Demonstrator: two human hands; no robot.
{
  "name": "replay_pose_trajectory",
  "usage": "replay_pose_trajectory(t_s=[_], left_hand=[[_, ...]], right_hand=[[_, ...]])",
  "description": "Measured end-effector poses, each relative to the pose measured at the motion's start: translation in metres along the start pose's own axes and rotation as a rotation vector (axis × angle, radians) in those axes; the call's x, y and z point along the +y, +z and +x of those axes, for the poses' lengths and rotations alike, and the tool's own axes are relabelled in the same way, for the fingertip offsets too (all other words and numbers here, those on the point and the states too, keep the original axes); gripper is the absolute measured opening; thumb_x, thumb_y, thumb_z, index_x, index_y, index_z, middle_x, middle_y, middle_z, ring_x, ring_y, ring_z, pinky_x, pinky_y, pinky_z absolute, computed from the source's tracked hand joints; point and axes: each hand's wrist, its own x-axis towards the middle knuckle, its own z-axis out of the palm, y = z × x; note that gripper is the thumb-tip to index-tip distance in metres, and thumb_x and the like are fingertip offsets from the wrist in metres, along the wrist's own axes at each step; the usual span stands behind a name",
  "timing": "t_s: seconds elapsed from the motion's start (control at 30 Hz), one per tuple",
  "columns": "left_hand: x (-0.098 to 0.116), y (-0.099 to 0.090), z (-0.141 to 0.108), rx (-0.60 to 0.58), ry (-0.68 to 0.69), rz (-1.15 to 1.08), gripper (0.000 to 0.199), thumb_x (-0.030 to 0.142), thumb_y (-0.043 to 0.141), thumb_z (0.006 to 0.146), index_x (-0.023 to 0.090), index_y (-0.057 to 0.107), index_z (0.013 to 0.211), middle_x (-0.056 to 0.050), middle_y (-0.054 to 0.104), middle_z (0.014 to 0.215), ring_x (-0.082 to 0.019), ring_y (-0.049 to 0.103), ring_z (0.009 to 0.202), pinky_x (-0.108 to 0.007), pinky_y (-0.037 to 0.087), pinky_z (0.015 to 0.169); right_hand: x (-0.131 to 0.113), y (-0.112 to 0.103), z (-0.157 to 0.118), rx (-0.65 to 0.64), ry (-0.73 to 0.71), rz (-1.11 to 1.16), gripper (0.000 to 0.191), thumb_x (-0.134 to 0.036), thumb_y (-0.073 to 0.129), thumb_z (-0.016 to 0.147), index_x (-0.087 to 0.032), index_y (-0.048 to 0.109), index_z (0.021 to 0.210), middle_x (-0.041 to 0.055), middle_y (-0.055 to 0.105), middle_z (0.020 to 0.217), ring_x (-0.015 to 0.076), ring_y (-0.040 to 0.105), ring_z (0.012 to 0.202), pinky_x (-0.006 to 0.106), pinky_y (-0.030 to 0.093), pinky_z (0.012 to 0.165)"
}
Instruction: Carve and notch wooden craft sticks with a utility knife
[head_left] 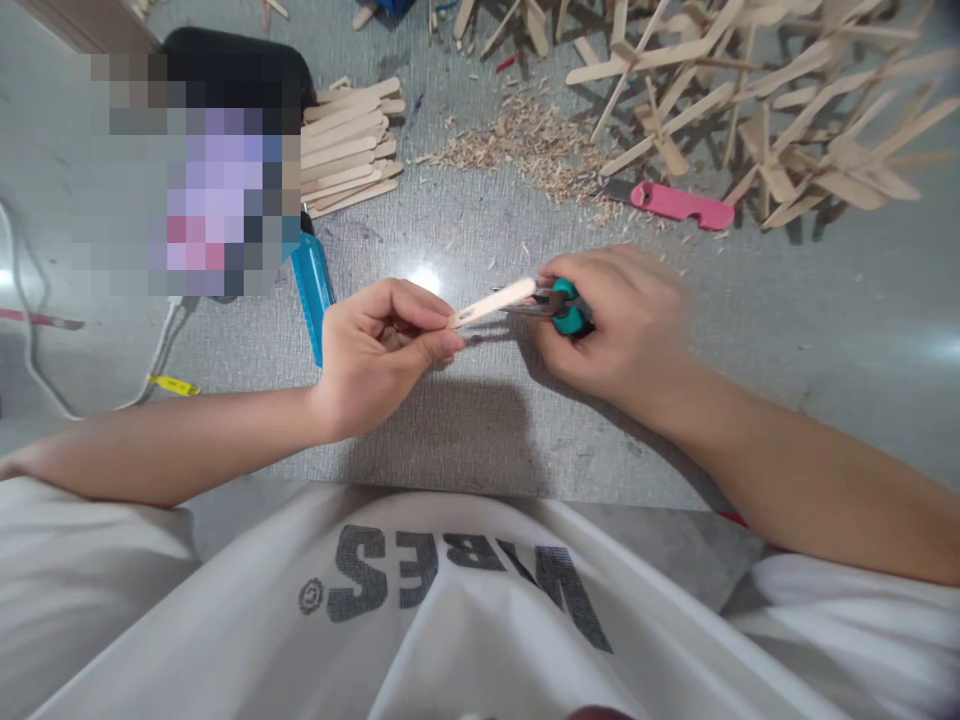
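Note:
Between the thumb and fingertips of my left hand [386, 355] is a pale wooden craft stick [499, 301], tilted up to the right. A small dark slot or notch shows near its pinched end. My right hand [611, 315] is closed around a pair of pliers [571, 308] with green grips. The pliers' narrow jaws point left, just below the stick's free end. Whether the jaws touch the stick I cannot tell. Part of the pliers is hidden in my right palm.
A stack of craft sticks [349, 150] lies at the back left, near a blue utility knife [312, 290]. Wood shavings [525, 145] and a pink knife [682, 204] lie behind my hands. Joined sticks [787, 90] crowd the back right. A white cable [31, 330] runs along the left.

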Motion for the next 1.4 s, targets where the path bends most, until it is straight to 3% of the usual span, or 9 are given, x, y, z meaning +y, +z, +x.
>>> replay_pose_trajectory(t_s=[0.17,0.33,0.47,0.6,0.7,0.87,1.0,1.23,1.4], left_hand=[[0.001,-0.001,-0.002,0.02,0.027,0.159,0.031,0.037,0.105,0.085,0.019,0.081,0.079,-0.005,0.083,0.079,-0.016,0.08,0.071,-0.026,0.065,0.062],[0.0,0.0,-0.002,0.017,0.056,0.184,0.038,0.049,0.103,0.087,0.019,0.081,0.08,-0.006,0.084,0.08,-0.015,0.078,0.07,-0.026,0.064,0.062],[-0.002,0.001,-0.005,0.024,0.106,0.183,0.03,0.039,0.101,0.09,0.019,0.08,0.082,-0.005,0.085,0.082,-0.014,0.077,0.07,-0.023,0.064,0.062],[-0.001,0.003,-0.006,-0.002,0.094,0.19,0.026,0.033,0.098,0.091,0.019,0.079,0.079,-0.005,0.083,0.079,-0.014,0.076,0.067,-0.023,0.063,0.059],[0.0,0.005,-0.008,-0.003,0.044,0.193,0.028,0.034,0.099,0.089,0.019,0.078,0.079,-0.005,0.082,0.078,-0.013,0.075,0.066,-0.022,0.06,0.056],[0.0,0.007,-0.013,0.014,-0.052,0.159,0.032,0.037,0.1,0.088,0.019,0.076,0.078,-0.003,0.077,0.071,-0.012,0.068,0.057,-0.02,0.047,0.044],[0.0,0.009,-0.014,0.032,-0.125,0.109,0.036,0.039,0.103,0.085,0.019,0.074,0.077,-0.003,0.078,0.07,-0.01,0.066,0.053,-0.019,0.046,0.043],[0.003,0.016,-0.01,0.004,-0.294,-0.061,0.043,0.039,0.106,0.081,0.018,0.069,0.075,-0.002,0.078,0.069,-0.013,0.075,0.06,-0.02,0.063,0.056],[-0.002,0.015,-0.01,-0.004,-0.29,-0.081,0.04,0.034,0.106,0.081,0.017,0.07,0.077,-0.003,0.079,0.073,-0.012,0.076,0.063,-0.019,0.062,0.057]], right_hand=[[0.0,0.001,0.0,0.079,-0.084,-0.046,0.015,-0.036,0.062,0.102,-0.026,0.073,0.106,0.0119,0.084,0.098,0.0335,0.076,0.091,0.05,0.057,0.08],[-0.004,-0.003,-0.002,0.043,-0.077,-0.093,0.014,-0.035,0.059,0.104,-0.028,0.072,0.105,0.0115,0.085,0.098,0.0334,0.076,0.091,0.05,0.057,0.082],[-0.005,-0.001,-0.003,0.076,-0.103,-0.113,0.015,-0.034,0.059,0.1,-0.027,0.071,0.108,0.0099,0.085,0.098,0.0322,0.077,0.09,0.048,0.058,0.082],[-0.003,0.003,-0.002,0.204,-0.22,-0.118,0.016,-0.026,0.063,0.097,-0.025,0.07,0.111,0.0103,0.084,0.094,0.0307,0.077,0.083,0.045,0.057,0.073],[-0.003,0.003,-0.001,0.219,-0.245,-0.152,0.015,-0.027,0.063,0.098,-0.024,0.07,0.111,0.0103,0.083,0.092,0.0304,0.076,0.081,0.044,0.056,0.072],[-0.006,0.003,-0.006,0.142,-0.131,-0.234,0.018,-0.038,0.061,0.103,-0.026,0.071,0.112,0.0109,0.083,0.097,0.0322,0.075,0.087,0.045,0.053,0.076],[-0.009,0.003,-0.006,0.167,-0.157,-0.263,0.021,-0.037,0.061,0.103,-0.024,0.072,0.115,0.0129,0.083,0.096,0.0317,0.072,0.082,0.045,0.049,0.073],[-0.014,0.005,-0.004,0.153,-0.153,-0.298,0.019,-0.039,0.061,0.104,-0.025,0.071,0.111,0.0109,0.081,0.091,0.0303,0.071,0.079,0.043,0.047,0.069],[-0.015,0.006,-0.006,0.09,-0.125,-0.223,0.017,-0.041,0.064,0.104,-0.026,0.07,0.108,0.0102,0.08,0.087,0.0293,0.07,0.075,0.042,0.045,0.066]])
